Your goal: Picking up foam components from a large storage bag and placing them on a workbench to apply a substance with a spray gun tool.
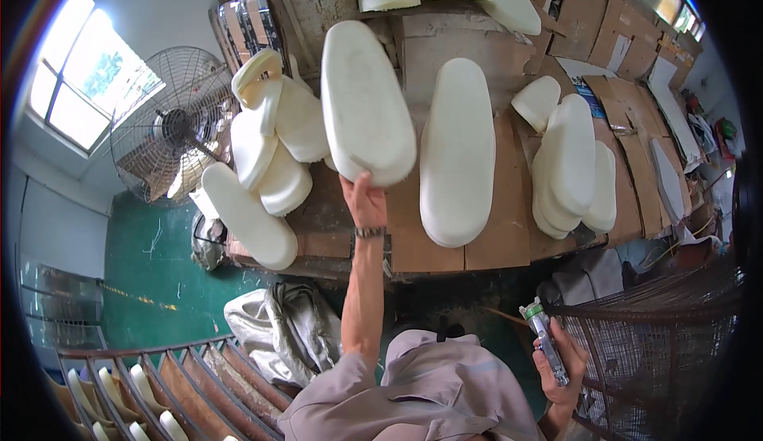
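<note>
The person's left hand (364, 203) reaches up across the worktop (493, 242), a surface of brown wooden boards, and its grip is clamped on the near end of a long, rounded cream foam pad (364, 103), the thumb on the pad's upper face. This held pad is tilted, its far end pointing away from the person, and it stands just left of a second long foam pad (457, 151) that lies flat on the boards. Farther to the left of the held pad sits a loose heap of smaller foam pieces (266, 151); well to its right, a stack of foam pads (572, 167) rests near the worktop's edge. A metal cage fan (171, 123) stands beyond the left heap. The right hand (560, 365) is low and well to the right of the held pad, its grip closed around a slim tool with a green-tipped head (544, 338), beside a wire mesh basket (660, 346).
</note>
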Demonstrator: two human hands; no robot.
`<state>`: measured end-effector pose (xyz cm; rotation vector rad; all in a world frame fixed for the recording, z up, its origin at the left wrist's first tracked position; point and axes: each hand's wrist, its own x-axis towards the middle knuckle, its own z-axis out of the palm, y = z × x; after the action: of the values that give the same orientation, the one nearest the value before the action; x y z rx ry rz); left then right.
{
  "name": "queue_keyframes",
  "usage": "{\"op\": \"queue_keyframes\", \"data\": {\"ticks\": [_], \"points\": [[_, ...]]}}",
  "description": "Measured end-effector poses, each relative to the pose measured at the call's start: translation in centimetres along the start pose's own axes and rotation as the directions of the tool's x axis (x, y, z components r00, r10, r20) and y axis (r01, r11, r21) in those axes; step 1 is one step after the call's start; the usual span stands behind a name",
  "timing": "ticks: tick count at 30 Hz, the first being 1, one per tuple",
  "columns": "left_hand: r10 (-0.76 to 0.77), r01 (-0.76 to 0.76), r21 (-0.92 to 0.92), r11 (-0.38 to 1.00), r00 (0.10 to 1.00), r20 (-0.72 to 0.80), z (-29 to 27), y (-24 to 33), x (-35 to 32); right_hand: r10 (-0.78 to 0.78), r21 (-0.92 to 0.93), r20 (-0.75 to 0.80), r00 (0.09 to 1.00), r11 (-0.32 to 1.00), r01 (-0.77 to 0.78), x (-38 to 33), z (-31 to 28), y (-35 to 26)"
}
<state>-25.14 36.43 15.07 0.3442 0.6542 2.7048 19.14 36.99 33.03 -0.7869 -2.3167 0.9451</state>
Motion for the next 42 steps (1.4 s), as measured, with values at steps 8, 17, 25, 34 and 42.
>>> {"op": "queue_keyframes", "data": {"ticks": [8,17,25,34,42], "points": [[0.004,0.000,0.019,1.000,0.976,-0.216,-7.1,-8.1,23.1,0.144,0.007,0.023,0.989,0.990,-0.144,1.5,2.7,-1.1],[0.175,-0.068,0.243,0.968,0.874,-0.453,-12.3,-12.3,19.5,0.282,-0.045,-0.046,0.958,0.958,-0.284,1.9,3.5,-1.5],[0.209,0.017,0.453,0.891,0.871,-0.445,-15.6,-11.6,24.2,0.179,-0.007,-0.140,0.974,0.983,-0.182,3.3,2.0,-2.3],[-0.074,0.305,0.409,0.860,0.867,-0.492,-16.1,-8.4,12.6,-0.038,-0.053,-0.208,0.977,0.998,0.027,3.8,-0.2,-1.9],[-0.355,0.603,0.340,0.721,0.744,-0.566,-18.6,-2.8,-14.6,-0.133,-0.061,-0.204,0.970,0.991,0.123,2.6,-2.5,-0.5]]}}
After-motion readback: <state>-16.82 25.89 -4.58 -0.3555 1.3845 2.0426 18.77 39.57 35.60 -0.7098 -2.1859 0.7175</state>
